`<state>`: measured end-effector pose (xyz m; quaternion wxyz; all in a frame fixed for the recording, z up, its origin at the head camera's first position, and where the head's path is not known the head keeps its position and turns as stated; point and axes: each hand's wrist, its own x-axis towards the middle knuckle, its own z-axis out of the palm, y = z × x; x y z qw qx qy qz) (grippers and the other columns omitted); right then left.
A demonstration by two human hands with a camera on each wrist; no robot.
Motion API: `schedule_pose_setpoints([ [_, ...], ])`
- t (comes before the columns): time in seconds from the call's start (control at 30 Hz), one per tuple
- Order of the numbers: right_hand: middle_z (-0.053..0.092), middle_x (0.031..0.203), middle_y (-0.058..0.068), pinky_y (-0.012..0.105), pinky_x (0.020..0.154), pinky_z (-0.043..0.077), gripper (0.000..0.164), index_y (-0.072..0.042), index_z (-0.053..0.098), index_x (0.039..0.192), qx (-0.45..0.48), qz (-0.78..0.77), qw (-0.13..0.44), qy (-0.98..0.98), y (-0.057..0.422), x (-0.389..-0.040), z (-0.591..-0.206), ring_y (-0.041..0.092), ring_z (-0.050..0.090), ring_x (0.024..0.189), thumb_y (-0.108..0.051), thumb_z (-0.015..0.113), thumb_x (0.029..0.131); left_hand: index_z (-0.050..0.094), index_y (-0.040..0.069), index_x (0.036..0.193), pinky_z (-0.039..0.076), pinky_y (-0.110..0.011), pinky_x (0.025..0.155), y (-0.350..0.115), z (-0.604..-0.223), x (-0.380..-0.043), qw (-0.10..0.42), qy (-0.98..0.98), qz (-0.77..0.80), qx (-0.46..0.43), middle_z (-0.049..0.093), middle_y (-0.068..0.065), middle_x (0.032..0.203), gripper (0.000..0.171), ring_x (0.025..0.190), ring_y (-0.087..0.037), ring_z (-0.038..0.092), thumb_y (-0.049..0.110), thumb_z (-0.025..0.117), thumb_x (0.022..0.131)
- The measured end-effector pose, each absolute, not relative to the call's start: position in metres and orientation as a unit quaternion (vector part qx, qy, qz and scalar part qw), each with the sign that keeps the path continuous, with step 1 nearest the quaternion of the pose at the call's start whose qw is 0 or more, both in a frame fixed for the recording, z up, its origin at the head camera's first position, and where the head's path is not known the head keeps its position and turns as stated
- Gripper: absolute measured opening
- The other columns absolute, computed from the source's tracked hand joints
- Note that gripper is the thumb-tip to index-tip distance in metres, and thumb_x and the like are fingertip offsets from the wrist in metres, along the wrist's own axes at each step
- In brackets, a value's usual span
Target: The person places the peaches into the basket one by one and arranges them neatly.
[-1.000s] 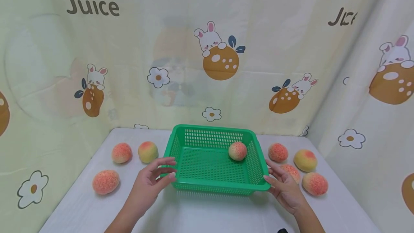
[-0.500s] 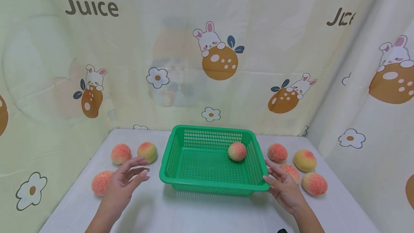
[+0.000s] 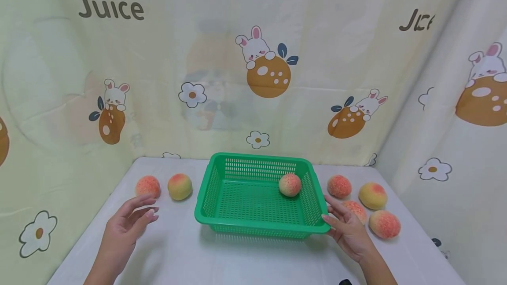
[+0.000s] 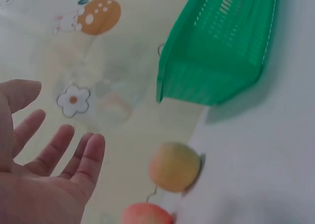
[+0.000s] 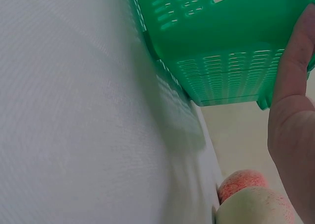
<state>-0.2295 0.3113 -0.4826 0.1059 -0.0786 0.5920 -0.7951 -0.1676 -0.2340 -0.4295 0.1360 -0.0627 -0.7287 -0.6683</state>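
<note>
A green plastic basket (image 3: 241,203) with slotted walls stands mid-table. Inside it, toward the right, lies one pink-and-cream peach (image 3: 290,184). My right hand (image 3: 348,230) holds the basket's right rim near the front corner; the right wrist view shows the thumb (image 5: 294,69) along the green wall. My left hand (image 3: 122,228) hovers over the left part of the table, fingers loosely bent and holding nothing. Just beyond its fingertips are a pinkish peach (image 3: 148,185) and a yellow-green peach (image 3: 180,187). A third left-side peach is hidden behind this hand.
Several peaches cluster right of the basket, among them a red one (image 3: 339,186), a yellow one (image 3: 373,195) and a pink-cream one (image 3: 385,224). A printed curtain (image 3: 222,56) hangs behind the white table (image 3: 245,265). A small black object (image 3: 345,282) shows at the bottom edge.
My left hand has moved left, away from the basket's left rim, and now covers the nearest left peach. My right hand and the basket stay in place.
</note>
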Motion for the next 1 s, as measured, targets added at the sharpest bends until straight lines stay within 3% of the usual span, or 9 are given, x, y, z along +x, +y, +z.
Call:
schedule_pose_setpoints([
  [0.27,0.058,0.114,-0.007,0.027,0.088,0.061,0.068,-0.012,0.022,0.164,-0.076,-0.798,0.105,0.588,0.312,-0.230,-0.484,0.006,0.069,0.099,-0.001,0.053,0.104,0.056,0.008,0.142,0.057,-0.013,0.084,-0.261,-0.440,-0.169,0.147,-0.740,-0.654,-0.044,0.067,0.017,0.124,0.045,0.108,0.003,0.067,0.008,0.067,0.098],
  [0.6,0.056,0.115,-0.005,0.027,0.089,0.061,0.065,-0.014,0.028,0.162,-0.081,-0.802,0.103,0.583,0.310,-0.227,-0.480,0.006,0.068,0.099,-0.001,0.054,0.104,0.059,0.005,0.138,0.049,-0.004,0.087,-0.283,-0.442,-0.173,0.196,-0.780,-0.594,-0.025,0.067,0.023,0.116,0.040,0.108,0.010,0.063,0.007,0.067,0.099],
  [0.8,0.056,0.114,-0.006,0.026,0.089,0.061,0.068,-0.014,0.023,0.164,-0.071,-0.798,0.106,0.588,0.311,-0.229,-0.481,0.005,0.068,0.098,-0.003,0.054,0.104,0.057,0.013,0.141,0.048,-0.001,0.083,-0.294,-0.443,-0.178,0.171,-0.817,-0.550,0.043,0.061,0.035,0.114,0.041,0.106,0.019,0.055,0.026,0.064,0.103],
  [1.0,0.056,0.114,-0.007,0.027,0.089,0.061,0.070,-0.013,0.019,0.165,-0.065,-0.797,0.112,0.590,0.311,-0.229,-0.481,0.006,0.068,0.099,-0.003,0.054,0.105,0.056,0.006,0.140,0.048,-0.001,0.083,-0.302,-0.452,-0.184,0.171,-0.820,-0.543,0.058,0.059,0.036,0.111,0.042,0.104,0.022,0.053,0.024,0.064,0.102],
])
